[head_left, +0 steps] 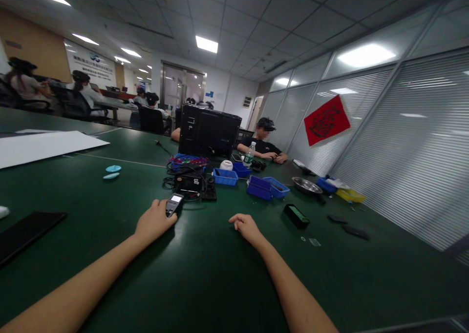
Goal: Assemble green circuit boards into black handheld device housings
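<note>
My left hand is closed around a small dark handheld device with a lit screen, low over the green table. Its fingers wrap the device's left side, and the thumb lies along the near edge. To the right, my right hand is at the tabletop, with the index finger stretched to the left and the other fingers loosely bent. Nothing shows in that hand. Just beyond the device sits a black power unit with tangled cables, and a black stand-like piece is beside it.
Blue bins, a white ball and a water bottle stand before a black monitor. At right are a black-green box and a metal bowl. A co-worker sits across the table.
</note>
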Demonstrator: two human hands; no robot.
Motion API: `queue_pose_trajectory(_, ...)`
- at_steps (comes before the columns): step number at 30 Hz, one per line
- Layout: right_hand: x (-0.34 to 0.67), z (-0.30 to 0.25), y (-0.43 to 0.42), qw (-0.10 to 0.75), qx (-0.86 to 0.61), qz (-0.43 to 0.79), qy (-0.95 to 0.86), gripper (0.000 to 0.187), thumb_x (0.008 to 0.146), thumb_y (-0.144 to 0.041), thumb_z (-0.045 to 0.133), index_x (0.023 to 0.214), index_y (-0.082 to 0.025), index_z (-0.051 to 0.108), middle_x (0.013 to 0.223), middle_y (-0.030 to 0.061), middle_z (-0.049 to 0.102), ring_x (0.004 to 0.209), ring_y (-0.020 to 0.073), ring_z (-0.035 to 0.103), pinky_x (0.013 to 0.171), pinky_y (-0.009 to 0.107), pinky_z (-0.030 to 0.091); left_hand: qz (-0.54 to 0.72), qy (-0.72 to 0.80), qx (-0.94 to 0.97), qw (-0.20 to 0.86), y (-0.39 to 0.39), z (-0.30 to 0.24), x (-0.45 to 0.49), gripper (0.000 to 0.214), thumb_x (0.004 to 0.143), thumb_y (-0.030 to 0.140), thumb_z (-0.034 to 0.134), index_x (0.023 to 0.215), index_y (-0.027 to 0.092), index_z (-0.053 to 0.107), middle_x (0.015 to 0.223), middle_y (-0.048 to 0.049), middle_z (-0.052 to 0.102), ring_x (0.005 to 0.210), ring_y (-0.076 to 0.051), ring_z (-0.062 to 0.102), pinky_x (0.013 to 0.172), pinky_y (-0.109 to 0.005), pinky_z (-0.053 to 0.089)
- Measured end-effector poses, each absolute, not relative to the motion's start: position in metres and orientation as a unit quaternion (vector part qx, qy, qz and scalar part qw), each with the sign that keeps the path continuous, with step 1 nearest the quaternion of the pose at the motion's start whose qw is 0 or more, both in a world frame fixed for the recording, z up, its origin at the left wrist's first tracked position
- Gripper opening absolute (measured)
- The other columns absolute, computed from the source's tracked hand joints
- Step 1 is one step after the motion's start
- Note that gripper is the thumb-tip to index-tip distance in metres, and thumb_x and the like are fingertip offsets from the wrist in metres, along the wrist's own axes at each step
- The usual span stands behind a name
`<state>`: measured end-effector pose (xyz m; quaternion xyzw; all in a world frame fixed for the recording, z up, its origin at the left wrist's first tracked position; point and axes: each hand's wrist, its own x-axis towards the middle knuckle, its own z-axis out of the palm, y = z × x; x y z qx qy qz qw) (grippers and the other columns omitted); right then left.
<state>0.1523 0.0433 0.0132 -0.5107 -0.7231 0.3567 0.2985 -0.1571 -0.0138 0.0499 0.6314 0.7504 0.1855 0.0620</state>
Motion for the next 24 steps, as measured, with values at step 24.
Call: queue_pose_trajectory(24,0.143,0.028,0.03,0.361,-0.544,0.261,-0.711,0.049,0.074,-0.042,0.051,0.115,-0.016,0.05,0.099,0.0076,0.061,0.086,0.0183,0.057,0.078,0.028,0.042,0.295,0.463,0.796,0.255,-0.032,0.019,-0.031,0.037,0.073,0.028,0.049,0.109,0.022,0.057,0.116,-0.0045,0.053,0.095,-0.017,0.053,0.087,-0.029,0.041)
